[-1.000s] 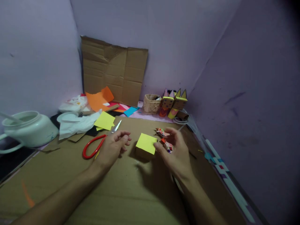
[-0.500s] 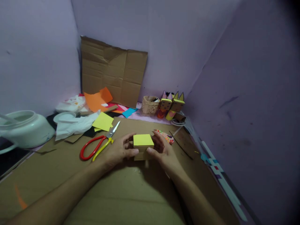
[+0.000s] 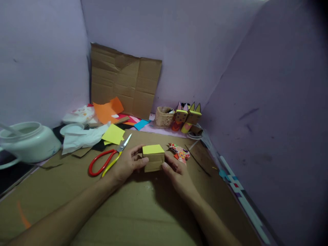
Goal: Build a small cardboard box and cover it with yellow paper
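Observation:
Between both hands is a small cardboard box [image 3: 154,162] with a yellow paper top, turned slightly so its plain brown front faces me. My left hand [image 3: 129,164] grips its left side, the thumb on the front face and the fingers behind. On the right side, my right hand [image 3: 178,172] holds the lower corner with the thumb in front; its other fingers are partly hidden. Scissors [image 3: 112,160] with red and yellow handles lie left of my left hand. Just beyond my right hand are floral-patterned paper pieces [image 3: 181,152].
Yellow paper sheets [image 3: 112,134], orange paper [image 3: 106,112] and a white teapot-like vessel [image 3: 33,141] are at the left. At the back stand a woven basket [image 3: 164,117] and two cardboard figures [image 3: 193,118]. A large cardboard sheet [image 3: 125,82] leans on the wall.
The box has shifted slightly left and turned in my hands, showing more of its front. My right fingers have moved down its side, uncovering more of the floral paper behind.

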Action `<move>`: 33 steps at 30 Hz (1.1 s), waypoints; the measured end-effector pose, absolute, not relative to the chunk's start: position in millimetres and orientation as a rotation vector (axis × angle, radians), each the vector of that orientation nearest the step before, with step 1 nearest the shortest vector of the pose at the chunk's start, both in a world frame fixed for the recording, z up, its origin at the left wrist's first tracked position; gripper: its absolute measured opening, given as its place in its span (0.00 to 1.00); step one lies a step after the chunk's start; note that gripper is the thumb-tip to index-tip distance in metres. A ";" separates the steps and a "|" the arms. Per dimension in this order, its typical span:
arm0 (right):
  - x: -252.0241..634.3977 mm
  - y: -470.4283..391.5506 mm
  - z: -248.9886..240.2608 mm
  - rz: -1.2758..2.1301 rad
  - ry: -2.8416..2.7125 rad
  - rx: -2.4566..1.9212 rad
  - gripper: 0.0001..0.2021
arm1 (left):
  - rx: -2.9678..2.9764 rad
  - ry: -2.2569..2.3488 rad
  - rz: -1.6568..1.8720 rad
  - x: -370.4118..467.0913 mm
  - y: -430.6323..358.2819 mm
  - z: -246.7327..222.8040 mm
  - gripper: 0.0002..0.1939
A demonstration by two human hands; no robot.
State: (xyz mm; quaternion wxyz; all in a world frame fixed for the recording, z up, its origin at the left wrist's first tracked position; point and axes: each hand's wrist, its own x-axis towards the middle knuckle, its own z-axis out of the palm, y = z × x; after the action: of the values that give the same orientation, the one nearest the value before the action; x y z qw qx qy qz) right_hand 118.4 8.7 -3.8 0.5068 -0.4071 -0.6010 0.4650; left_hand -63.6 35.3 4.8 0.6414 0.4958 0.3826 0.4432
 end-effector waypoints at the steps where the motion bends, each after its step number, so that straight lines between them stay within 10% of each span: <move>1: 117.6 8.7 -5.4 1.120 -1.432 -0.987 0.19 | 1.161 0.877 1.026 -63.1 34.4 5.1 0.35; 16: 99.8 -1.9 -9.3 1.217 -1.215 -0.926 0.41 | 1.680 1.201 1.073 -52.8 19.3 -1.5 0.34; 33: 104.5 -2.1 9.7 1.663 -0.892 -0.702 0.21 | 1.106 0.992 1.034 -67.5 29.9 11.1 0.29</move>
State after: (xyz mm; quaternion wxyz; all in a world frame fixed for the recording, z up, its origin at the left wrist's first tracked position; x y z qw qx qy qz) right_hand 104.5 -2.1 9.7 0.5347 -0.2947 -0.3746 0.6978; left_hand -67.5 29.9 11.1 0.6176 0.4804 0.4312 0.4493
